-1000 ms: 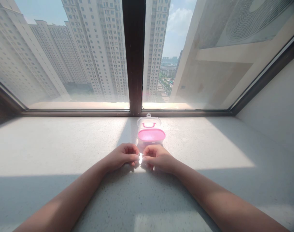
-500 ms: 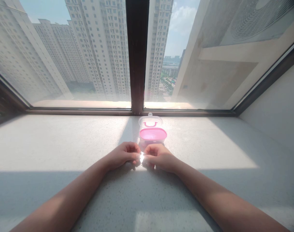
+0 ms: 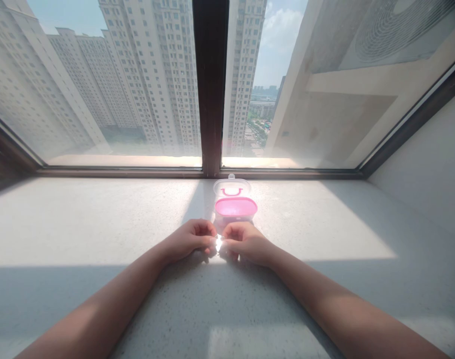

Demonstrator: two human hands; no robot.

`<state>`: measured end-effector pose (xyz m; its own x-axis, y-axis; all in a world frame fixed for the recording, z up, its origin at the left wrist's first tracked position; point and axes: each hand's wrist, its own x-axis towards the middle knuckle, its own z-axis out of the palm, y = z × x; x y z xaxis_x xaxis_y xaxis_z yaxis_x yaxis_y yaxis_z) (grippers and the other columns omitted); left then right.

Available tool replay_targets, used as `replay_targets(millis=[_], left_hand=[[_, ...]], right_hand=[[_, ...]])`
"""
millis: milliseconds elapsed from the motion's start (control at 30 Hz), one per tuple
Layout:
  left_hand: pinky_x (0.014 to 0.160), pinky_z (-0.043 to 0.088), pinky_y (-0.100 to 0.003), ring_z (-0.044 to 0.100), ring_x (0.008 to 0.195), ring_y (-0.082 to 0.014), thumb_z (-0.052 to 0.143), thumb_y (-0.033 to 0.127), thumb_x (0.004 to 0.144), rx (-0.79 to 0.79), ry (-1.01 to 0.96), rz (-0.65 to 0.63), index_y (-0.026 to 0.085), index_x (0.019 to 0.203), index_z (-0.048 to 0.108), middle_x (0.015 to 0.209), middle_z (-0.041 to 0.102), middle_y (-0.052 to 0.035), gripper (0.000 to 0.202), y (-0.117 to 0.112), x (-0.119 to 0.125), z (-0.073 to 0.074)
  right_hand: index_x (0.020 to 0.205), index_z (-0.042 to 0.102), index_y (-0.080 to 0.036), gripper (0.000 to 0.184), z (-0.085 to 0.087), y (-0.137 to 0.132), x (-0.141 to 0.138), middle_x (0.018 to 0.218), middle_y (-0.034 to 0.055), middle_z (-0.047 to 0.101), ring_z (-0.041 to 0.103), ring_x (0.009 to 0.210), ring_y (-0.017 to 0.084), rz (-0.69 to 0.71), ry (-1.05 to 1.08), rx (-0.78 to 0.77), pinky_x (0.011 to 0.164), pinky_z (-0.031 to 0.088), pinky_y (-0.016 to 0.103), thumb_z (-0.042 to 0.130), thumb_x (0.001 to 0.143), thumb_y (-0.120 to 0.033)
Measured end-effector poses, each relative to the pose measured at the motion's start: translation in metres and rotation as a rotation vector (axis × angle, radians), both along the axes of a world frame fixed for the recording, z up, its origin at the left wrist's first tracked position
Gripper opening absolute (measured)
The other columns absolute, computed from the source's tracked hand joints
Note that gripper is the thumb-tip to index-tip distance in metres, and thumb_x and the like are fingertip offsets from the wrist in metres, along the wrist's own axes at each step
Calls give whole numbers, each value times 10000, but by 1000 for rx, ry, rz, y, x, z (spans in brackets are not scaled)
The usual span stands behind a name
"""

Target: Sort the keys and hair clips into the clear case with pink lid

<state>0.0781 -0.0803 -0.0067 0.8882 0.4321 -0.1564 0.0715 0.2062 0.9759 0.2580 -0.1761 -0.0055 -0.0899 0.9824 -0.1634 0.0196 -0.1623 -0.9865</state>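
My left hand (image 3: 190, 240) and my right hand (image 3: 243, 241) rest side by side on a pale stone windowsill (image 3: 100, 224). Their fingers are curled and pinched together on a tiny bright object (image 3: 219, 243) between them, washed out by sunlight, so I cannot make out what it is. Just beyond the fingertips stands a small pink box (image 3: 235, 208), its clear lid (image 3: 231, 187) with a pink handle swung back toward the window.
A dark window frame (image 3: 208, 89) with a central post runs along the back of the sill, tower blocks behind the glass. A white wall (image 3: 429, 164) closes the right side. Sunlight falls across the sill's middle; the near part lies in shadow.
Both hands stay pinched together in the same spot. Only the camera has shifted slightly.
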Motion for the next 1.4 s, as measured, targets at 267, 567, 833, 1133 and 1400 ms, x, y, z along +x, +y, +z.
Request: replay_targets(millis=[267,567,833,1133,1400], left_hand=[[554,447,-237,538,558,-108,710,254,745,5,15,7,123,806,586,602,585,-6,190,-1,0,0],[560,425,-233,526,564,-103,700,244,753,19,8,1,116,811,586,602,578,-2,180,-1,0,2],[563,423,-233,527,564,-103,711,258,744,31,23,15,120,803,592,600,581,0,192,-1,1,4],[559,423,-235,528,564,-106,726,266,719,27,34,25,117,793,596,603,579,-3,211,-2,1,6],[562,420,-236,528,566,-107,715,278,736,30,31,16,118,809,594,599,577,-2,213,-2,1,4]], right_hand=[[706,561,-142,172,-2,1,1,519,-15,593,553,436,102,3,10,7,393,415,189,693,689,-250],[707,555,-142,208,-1,0,1,532,-8,603,557,438,107,5,11,5,396,417,197,708,686,-281],[706,562,-144,180,-2,1,2,508,-19,584,553,433,105,4,10,8,392,418,192,696,681,-261],[707,560,-146,190,-1,1,1,536,-12,601,557,438,106,4,2,2,391,416,195,702,692,-271],[702,560,-145,164,-1,1,1,509,-20,584,555,433,106,-3,4,3,393,418,193,691,689,-243]])
